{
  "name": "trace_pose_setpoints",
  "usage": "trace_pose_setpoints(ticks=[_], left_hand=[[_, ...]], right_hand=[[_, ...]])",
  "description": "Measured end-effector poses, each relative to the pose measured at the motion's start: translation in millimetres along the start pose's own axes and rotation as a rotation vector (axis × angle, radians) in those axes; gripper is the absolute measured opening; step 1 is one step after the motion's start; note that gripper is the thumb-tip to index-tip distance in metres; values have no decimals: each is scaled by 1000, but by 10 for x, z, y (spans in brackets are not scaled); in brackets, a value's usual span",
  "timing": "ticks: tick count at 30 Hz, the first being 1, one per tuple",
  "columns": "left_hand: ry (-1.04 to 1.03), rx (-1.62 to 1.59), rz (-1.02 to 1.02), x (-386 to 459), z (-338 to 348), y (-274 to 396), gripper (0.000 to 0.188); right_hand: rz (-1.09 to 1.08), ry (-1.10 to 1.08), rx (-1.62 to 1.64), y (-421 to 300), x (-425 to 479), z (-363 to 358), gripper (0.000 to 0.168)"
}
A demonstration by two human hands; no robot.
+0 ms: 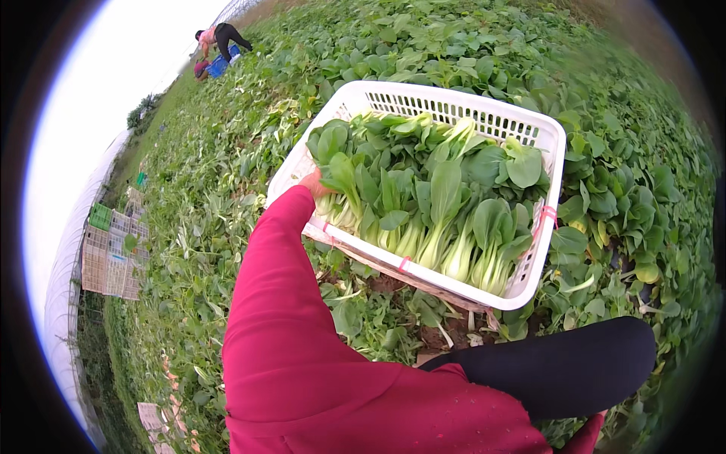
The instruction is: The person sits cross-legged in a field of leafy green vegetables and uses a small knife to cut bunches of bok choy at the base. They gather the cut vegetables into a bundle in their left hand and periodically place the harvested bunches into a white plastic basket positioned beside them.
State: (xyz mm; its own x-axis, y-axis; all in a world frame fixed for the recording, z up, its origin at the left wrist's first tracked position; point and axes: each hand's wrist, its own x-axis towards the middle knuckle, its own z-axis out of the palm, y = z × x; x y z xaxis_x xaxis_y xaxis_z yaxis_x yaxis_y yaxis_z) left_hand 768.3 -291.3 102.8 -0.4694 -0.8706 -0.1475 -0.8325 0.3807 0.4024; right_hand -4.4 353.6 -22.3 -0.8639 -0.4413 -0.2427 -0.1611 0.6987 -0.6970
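Note:
A white plastic crate with slotted walls and pink ties stands before me on the plants. Rows of bok choy fill most of it, pale stems towards me in the near row. My left hand reaches inside its left end and touches a bok choy there; leaves hide the fingers, so whether they close on it cannot be told. Of my right hand only a small bit shows at the lower right, below my dark-trousered knee; its fingers are hidden.
Leafy plants surround the crate, with soil showing near its front edge. Stacked crates stand at the left beside a plastic-covered tunnel. Far off at the upper left, a person bends over a blue crate.

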Motion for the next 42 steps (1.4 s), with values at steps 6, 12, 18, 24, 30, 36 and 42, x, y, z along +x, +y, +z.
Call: trace_pose_setpoints(ticks=[6,12,18,24,30,36,42], left_hand=[[-488,111,-387,132,-249,657,84],[-324,603,-575,258,-37,937,81],[-328,703,-835,-106,-344,1159,79],[-189,549,-530,-371,-369,2389,68],[178,259,-359,-264,26,1631,47],[-85,-269,-431,-255,-215,1679,24],[-155,479,-279,-192,188,1633,21]], right_hand=[[18,12,-16,-43,6,18,35],[2,-25,5,-83,75,189,35],[-18,-44,18,-73,140,230,35],[-36,-45,37,-82,209,242,35],[-46,-46,39,-62,182,240,35],[-30,-29,9,43,145,116,35],[-31,-56,13,48,87,208,35]])
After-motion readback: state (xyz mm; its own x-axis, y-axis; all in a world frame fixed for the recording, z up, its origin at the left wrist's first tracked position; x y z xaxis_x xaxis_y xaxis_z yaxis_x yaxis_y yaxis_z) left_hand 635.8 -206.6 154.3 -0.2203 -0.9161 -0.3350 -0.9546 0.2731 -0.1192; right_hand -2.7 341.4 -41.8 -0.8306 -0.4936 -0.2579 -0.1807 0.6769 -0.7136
